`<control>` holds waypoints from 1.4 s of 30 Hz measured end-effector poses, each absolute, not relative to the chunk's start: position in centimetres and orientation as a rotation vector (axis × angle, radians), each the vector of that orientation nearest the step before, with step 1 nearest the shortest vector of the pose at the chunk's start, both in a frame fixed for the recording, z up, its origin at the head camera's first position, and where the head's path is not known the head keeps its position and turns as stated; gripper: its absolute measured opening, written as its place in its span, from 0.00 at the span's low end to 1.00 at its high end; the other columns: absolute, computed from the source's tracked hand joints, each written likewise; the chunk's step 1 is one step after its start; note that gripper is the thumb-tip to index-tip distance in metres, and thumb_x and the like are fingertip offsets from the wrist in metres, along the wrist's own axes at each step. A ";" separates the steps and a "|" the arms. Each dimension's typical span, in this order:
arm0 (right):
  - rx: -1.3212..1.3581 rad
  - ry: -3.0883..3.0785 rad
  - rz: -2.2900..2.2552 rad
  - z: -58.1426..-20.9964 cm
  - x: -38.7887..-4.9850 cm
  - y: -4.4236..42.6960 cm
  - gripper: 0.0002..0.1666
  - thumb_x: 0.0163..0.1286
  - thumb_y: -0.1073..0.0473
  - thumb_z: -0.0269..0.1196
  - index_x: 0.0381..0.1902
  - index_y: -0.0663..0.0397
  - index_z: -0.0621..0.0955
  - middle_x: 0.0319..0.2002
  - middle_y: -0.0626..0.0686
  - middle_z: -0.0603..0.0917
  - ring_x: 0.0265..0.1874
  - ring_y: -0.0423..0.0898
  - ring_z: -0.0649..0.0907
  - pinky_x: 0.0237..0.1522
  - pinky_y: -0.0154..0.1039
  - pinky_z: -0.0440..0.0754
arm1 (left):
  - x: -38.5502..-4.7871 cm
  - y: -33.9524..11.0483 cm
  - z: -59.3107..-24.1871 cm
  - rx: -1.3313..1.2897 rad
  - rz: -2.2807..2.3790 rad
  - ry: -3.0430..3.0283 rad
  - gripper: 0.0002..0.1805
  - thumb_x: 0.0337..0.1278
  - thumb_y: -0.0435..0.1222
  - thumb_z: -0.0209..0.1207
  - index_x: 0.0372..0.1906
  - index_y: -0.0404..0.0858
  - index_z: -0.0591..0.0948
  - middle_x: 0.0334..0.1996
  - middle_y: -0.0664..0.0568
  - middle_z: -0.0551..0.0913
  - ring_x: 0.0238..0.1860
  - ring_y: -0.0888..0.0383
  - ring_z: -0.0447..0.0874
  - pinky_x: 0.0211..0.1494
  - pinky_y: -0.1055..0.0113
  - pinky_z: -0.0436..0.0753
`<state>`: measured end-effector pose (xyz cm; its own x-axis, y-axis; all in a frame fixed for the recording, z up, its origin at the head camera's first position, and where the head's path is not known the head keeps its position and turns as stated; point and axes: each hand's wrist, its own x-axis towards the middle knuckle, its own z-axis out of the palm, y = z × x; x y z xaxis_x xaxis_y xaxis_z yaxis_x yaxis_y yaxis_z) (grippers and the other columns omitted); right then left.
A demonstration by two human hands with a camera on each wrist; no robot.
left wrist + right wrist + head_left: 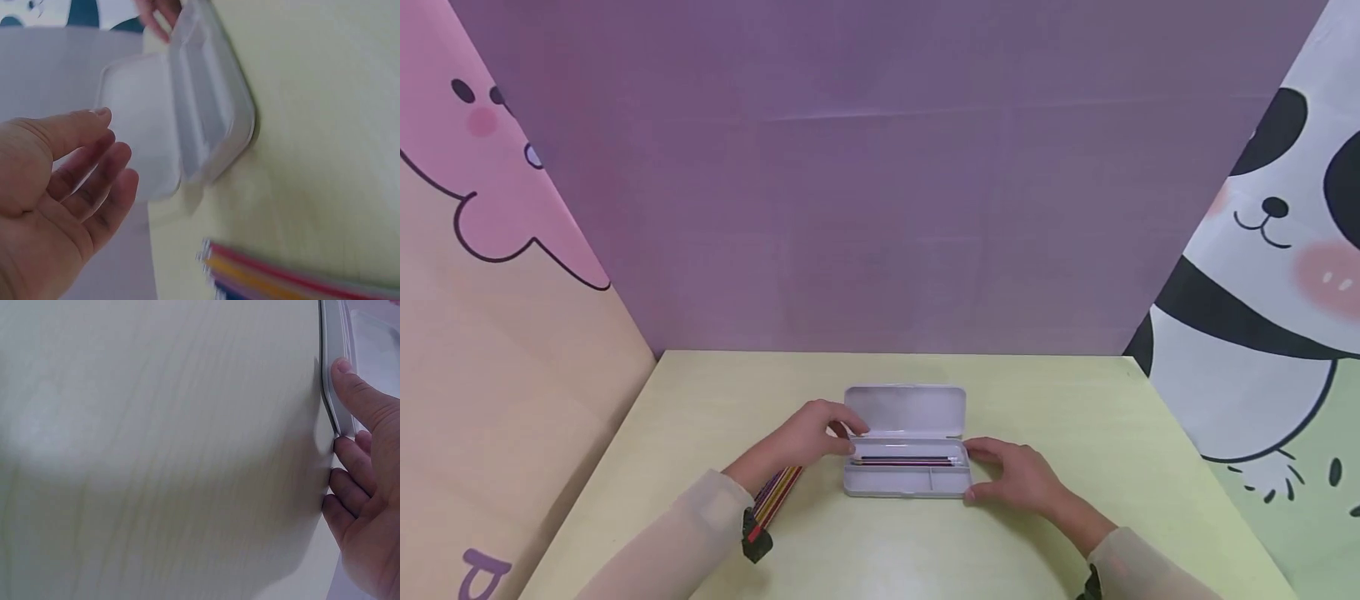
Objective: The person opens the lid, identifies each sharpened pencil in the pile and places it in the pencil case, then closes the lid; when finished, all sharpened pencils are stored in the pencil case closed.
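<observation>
A pale pencil case [889,483] lies on the table with its lid [906,410] tipped back. Two dark-striped pencils [910,461], as far as I can tell, rest in its rear compartment; the front one is split by a divider. Over the case's left end is my left hand [816,433], its fingers loosely bent; the left wrist view shows nothing between thumb and fingers. My right hand [1018,477] grips the case's right end, thumb [356,387] on the front corner and fingers round the side. Several coloured pencils [782,492] lie beneath my left wrist, partly hidden.
The pale wood-grain table [880,550] meets a purple backdrop [880,208] behind the case. Printed panels stand at both sides, with a panda figure [1247,350] on the right one. A dark object [757,546] sits at the near end of the coloured pencils.
</observation>
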<state>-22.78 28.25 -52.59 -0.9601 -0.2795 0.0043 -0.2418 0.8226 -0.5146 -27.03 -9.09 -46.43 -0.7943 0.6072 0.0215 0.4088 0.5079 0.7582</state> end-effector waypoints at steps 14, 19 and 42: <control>-0.439 2.929 -0.836 -52.5 -22.9 28.4 0.47 0.46 0.37 0.81 0.64 0.41 0.81 0.54 0.44 0.89 0.63 0.58 0.81 0.62 0.62 0.76 | -27.7 -19.1 -47.6 0.597 1.285 2.484 0.15 0.66 0.28 0.63 0.56 0.32 0.85 0.54 0.35 0.84 0.45 0.55 0.86 0.45 0.60 0.85; -0.443 2.928 -0.830 -52.5 -22.9 28.3 0.47 0.46 0.36 0.81 0.64 0.41 0.81 0.55 0.44 0.89 0.63 0.59 0.81 0.62 0.62 0.76 | -27.4 -21.4 -49.1 0.529 1.308 2.487 0.17 0.66 0.28 0.63 0.57 0.28 0.83 0.53 0.35 0.84 0.42 0.55 0.86 0.42 0.60 0.85; -0.468 2.932 -0.826 -52.7 -23.0 28.7 0.48 0.46 0.35 0.80 0.65 0.41 0.81 0.55 0.44 0.89 0.63 0.58 0.82 0.61 0.62 0.76 | -26.9 -23.0 -52.8 0.516 1.357 2.448 0.18 0.56 0.22 0.66 0.53 0.30 0.87 0.44 0.40 0.87 0.38 0.52 0.79 0.39 0.66 0.81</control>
<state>-22.95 28.65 -52.74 -0.9521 -0.3049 0.0245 -0.2728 0.8102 -0.5187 -26.94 -22.96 -52.82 -0.8924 0.4439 -0.0816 0.1660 0.4910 0.8552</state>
